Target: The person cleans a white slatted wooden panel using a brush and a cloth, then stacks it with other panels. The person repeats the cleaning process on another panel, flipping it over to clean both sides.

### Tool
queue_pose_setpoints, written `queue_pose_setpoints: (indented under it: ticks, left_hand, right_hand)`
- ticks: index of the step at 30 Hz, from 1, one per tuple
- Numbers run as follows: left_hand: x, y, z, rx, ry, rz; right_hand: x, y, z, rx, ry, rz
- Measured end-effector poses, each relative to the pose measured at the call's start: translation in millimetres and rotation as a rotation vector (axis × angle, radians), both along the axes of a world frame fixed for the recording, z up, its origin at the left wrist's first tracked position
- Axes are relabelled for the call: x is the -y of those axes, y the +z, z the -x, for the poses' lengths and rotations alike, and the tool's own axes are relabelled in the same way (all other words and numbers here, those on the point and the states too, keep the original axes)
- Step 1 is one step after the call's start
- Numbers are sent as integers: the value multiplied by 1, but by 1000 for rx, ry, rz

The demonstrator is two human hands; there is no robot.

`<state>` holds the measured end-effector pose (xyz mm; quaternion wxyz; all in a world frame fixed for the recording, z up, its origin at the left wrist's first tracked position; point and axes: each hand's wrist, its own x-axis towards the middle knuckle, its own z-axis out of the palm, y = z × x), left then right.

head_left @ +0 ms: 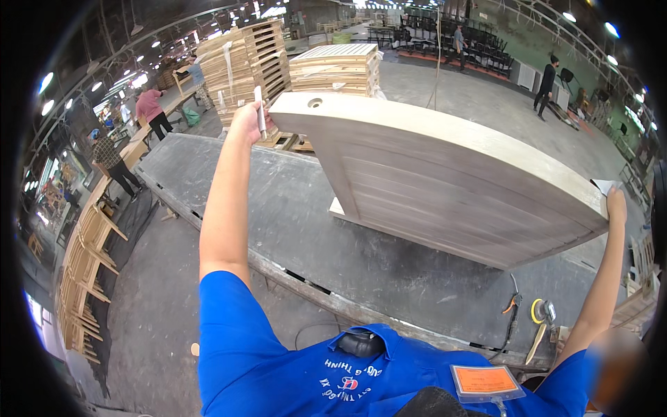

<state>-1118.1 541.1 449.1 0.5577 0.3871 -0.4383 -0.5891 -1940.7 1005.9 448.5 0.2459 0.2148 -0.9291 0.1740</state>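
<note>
A large pale wooden panel [431, 187] stands on edge, tilted, on a dark grey workbench [292, 215]. Its frame surrounds several slats, and a round hole shows near the top left corner. My left hand [249, 124] is raised at that corner, closed around a thin whitish strip [260, 115] whose kind I cannot make out. At the far right corner of the panel, my right hand [615, 206] is closed on a folded pale sheet [604, 185] that looks like sandpaper. The panel partly hides the fingers of this hand.
An orbital sander [542, 311] with a yellow rim, a wooden-handled brush [535, 344] and an air hose fitting [513, 304] lie at the bench's right. Beyond stand stacked wooden panels [243, 66]. Wooden frames [87, 254] line the left floor. Several people work farther off.
</note>
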Motion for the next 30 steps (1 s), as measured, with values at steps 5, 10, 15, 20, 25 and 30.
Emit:
queue_pose_setpoints:
  ticks: [5, 10, 15, 20, 25, 30]
  left_hand:
    - [43, -4, 22, 837, 470, 573]
    - [74, 0, 40, 372, 51, 487]
    - [90, 4, 61, 449, 137, 493]
    - [126, 3, 72, 537, 263, 466]
    - [178, -8, 72, 733, 408, 497]
    - [206, -1, 68, 636, 215, 415]
  right_hand:
    - [6, 3, -5, -72, -59, -10]
    - [10, 11, -41, -222, -169, 106]
    - [78, 74, -149, -553, 237, 415]
    - [176, 51, -315, -564, 772, 71]
    - [292, -3, -476, -207, 1196, 51]
    - [355, 25, -565, -289, 1037, -213]
